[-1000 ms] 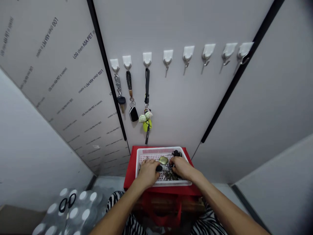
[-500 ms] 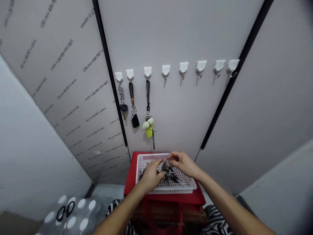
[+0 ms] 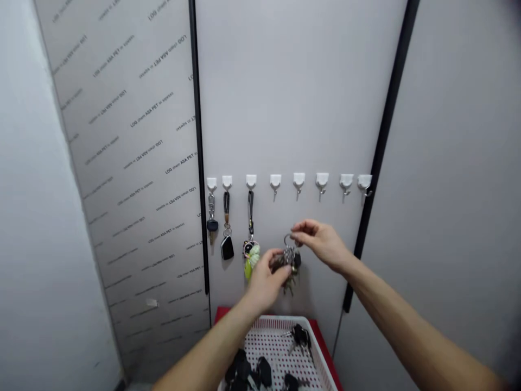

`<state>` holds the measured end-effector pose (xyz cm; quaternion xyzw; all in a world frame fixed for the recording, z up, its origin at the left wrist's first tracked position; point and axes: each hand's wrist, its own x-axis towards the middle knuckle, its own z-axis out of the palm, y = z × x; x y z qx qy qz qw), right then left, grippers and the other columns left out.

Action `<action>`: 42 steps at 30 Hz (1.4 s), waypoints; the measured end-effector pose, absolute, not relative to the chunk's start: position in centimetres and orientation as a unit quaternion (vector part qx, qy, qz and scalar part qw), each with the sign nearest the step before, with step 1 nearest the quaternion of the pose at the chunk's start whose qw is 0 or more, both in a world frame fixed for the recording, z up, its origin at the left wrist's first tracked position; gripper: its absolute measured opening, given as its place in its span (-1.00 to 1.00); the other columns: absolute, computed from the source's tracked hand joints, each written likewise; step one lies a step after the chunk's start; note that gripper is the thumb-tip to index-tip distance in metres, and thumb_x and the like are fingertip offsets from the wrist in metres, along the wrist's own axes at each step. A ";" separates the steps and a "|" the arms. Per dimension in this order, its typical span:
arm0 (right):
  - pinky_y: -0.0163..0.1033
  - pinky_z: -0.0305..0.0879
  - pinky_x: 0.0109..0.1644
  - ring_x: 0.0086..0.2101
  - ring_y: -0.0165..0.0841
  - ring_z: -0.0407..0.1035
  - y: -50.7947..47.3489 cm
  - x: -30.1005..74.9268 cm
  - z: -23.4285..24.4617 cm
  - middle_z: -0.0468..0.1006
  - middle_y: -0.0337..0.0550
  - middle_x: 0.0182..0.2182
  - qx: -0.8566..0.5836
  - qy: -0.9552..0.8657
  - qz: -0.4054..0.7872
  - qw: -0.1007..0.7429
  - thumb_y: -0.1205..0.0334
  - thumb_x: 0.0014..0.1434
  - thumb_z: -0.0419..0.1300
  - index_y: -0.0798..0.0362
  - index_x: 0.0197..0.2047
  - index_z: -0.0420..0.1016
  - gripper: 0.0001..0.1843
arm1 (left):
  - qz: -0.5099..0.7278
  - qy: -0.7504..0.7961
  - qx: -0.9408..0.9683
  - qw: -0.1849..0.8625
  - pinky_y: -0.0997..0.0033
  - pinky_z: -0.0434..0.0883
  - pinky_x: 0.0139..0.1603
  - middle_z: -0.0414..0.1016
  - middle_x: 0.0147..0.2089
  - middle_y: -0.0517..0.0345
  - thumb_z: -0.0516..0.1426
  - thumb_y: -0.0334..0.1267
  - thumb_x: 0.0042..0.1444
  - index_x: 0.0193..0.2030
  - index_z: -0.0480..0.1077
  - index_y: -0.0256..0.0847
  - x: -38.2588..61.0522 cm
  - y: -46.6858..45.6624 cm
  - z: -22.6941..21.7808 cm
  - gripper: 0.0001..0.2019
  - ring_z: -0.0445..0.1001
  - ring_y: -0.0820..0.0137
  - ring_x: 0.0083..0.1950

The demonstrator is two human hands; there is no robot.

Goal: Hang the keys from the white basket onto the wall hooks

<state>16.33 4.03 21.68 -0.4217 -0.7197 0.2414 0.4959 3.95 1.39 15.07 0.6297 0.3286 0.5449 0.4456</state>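
Observation:
A bunch of metal keys on a ring [image 3: 290, 260] hangs in front of the grey wall panel, a little below the row of white stick-on hooks [image 3: 287, 181]. My right hand [image 3: 321, 244] pinches the ring at its top. My left hand [image 3: 264, 281] closes on the lower left of the bunch. The nearest hook [image 3: 275, 182] is above the ring and apart from it. Three key sets hang on the left hooks, among them a black fob [image 3: 227, 247] and a green charm [image 3: 251, 260].
Below the hands, a white plastic basket [image 3: 277, 321] stands on a red surface [image 3: 222, 313] and holds several black-headed keys [image 3: 300, 335]. Dark vertical strips [image 3: 382, 146] divide the wall panels. A printed panel [image 3: 134, 163] rises on the left.
Both hands have risen from the basket to the wall, lifting the key bunch with them. The view has tilted upward, and the hooks now sit lower in the frame.

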 end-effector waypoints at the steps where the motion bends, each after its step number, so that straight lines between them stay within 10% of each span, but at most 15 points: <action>1: -0.38 0.15 -0.51 -0.65 -0.56 0.17 4.4 16.0 23.0 0.28 -0.34 -0.69 -0.418 -0.714 0.217 0.519 0.29 -0.26 0.09 0.15 -0.53 0.26 -0.86 | 0.562 0.321 0.615 0.450 0.56 0.28 -0.38 0.33 -0.28 0.12 -0.02 -0.45 -0.14 -0.20 0.14 -0.27 4.0 1.7 16.4 -0.72 0.29 0.52 -0.32; 12: -0.34 0.17 -0.40 -0.54 -0.51 0.24 8.8 12.9 28.4 0.38 -0.25 -0.60 -0.431 -0.709 -0.078 0.553 0.38 -0.20 0.03 0.14 -0.52 0.36 -0.88 | 0.649 0.374 0.569 0.340 0.54 0.28 -0.47 0.34 -0.38 0.14 -0.02 -0.43 -0.15 -0.33 0.23 -0.30 2.8 7.7 22.4 -0.83 0.28 0.58 -0.50; 21: -0.33 0.16 -0.32 -0.45 -0.45 0.26 7.3 13.9 24.6 0.40 -0.15 -0.44 -0.463 -0.707 -0.166 0.508 0.40 -0.14 -0.05 0.13 -0.37 0.35 -0.77 | 0.591 0.399 0.688 0.132 0.46 0.24 -0.21 0.22 -0.15 0.10 -0.01 -0.40 -0.15 -0.19 0.17 -0.24 1.5 3.6 19.0 -0.70 0.26 0.47 -0.20; 31: -0.37 0.13 -0.39 -0.45 -0.42 0.26 0.4 18.1 1.8 0.42 -0.17 -0.47 -0.549 -0.809 0.150 0.146 0.29 -0.15 0.01 0.08 -0.40 0.35 -0.82 | 0.344 0.477 0.785 0.194 0.50 0.21 -0.20 0.29 -0.27 0.15 -0.07 -0.37 -0.09 -0.27 0.23 -0.21 -0.4 -1.4 3.1 -0.80 0.25 0.48 -0.24; 42: -0.40 0.02 -0.48 -0.49 -0.43 0.23 0.3 16.8 0.0 0.41 -0.20 -0.53 -0.553 -0.809 0.187 0.069 0.19 -0.19 0.04 0.05 -0.45 0.39 -0.80 | 0.129 0.542 0.809 0.189 0.44 0.20 -0.27 0.35 -0.29 0.18 0.00 -0.39 -0.24 -0.22 0.22 -0.13 -0.2 -0.2 -1.0 -0.66 0.29 0.38 -0.25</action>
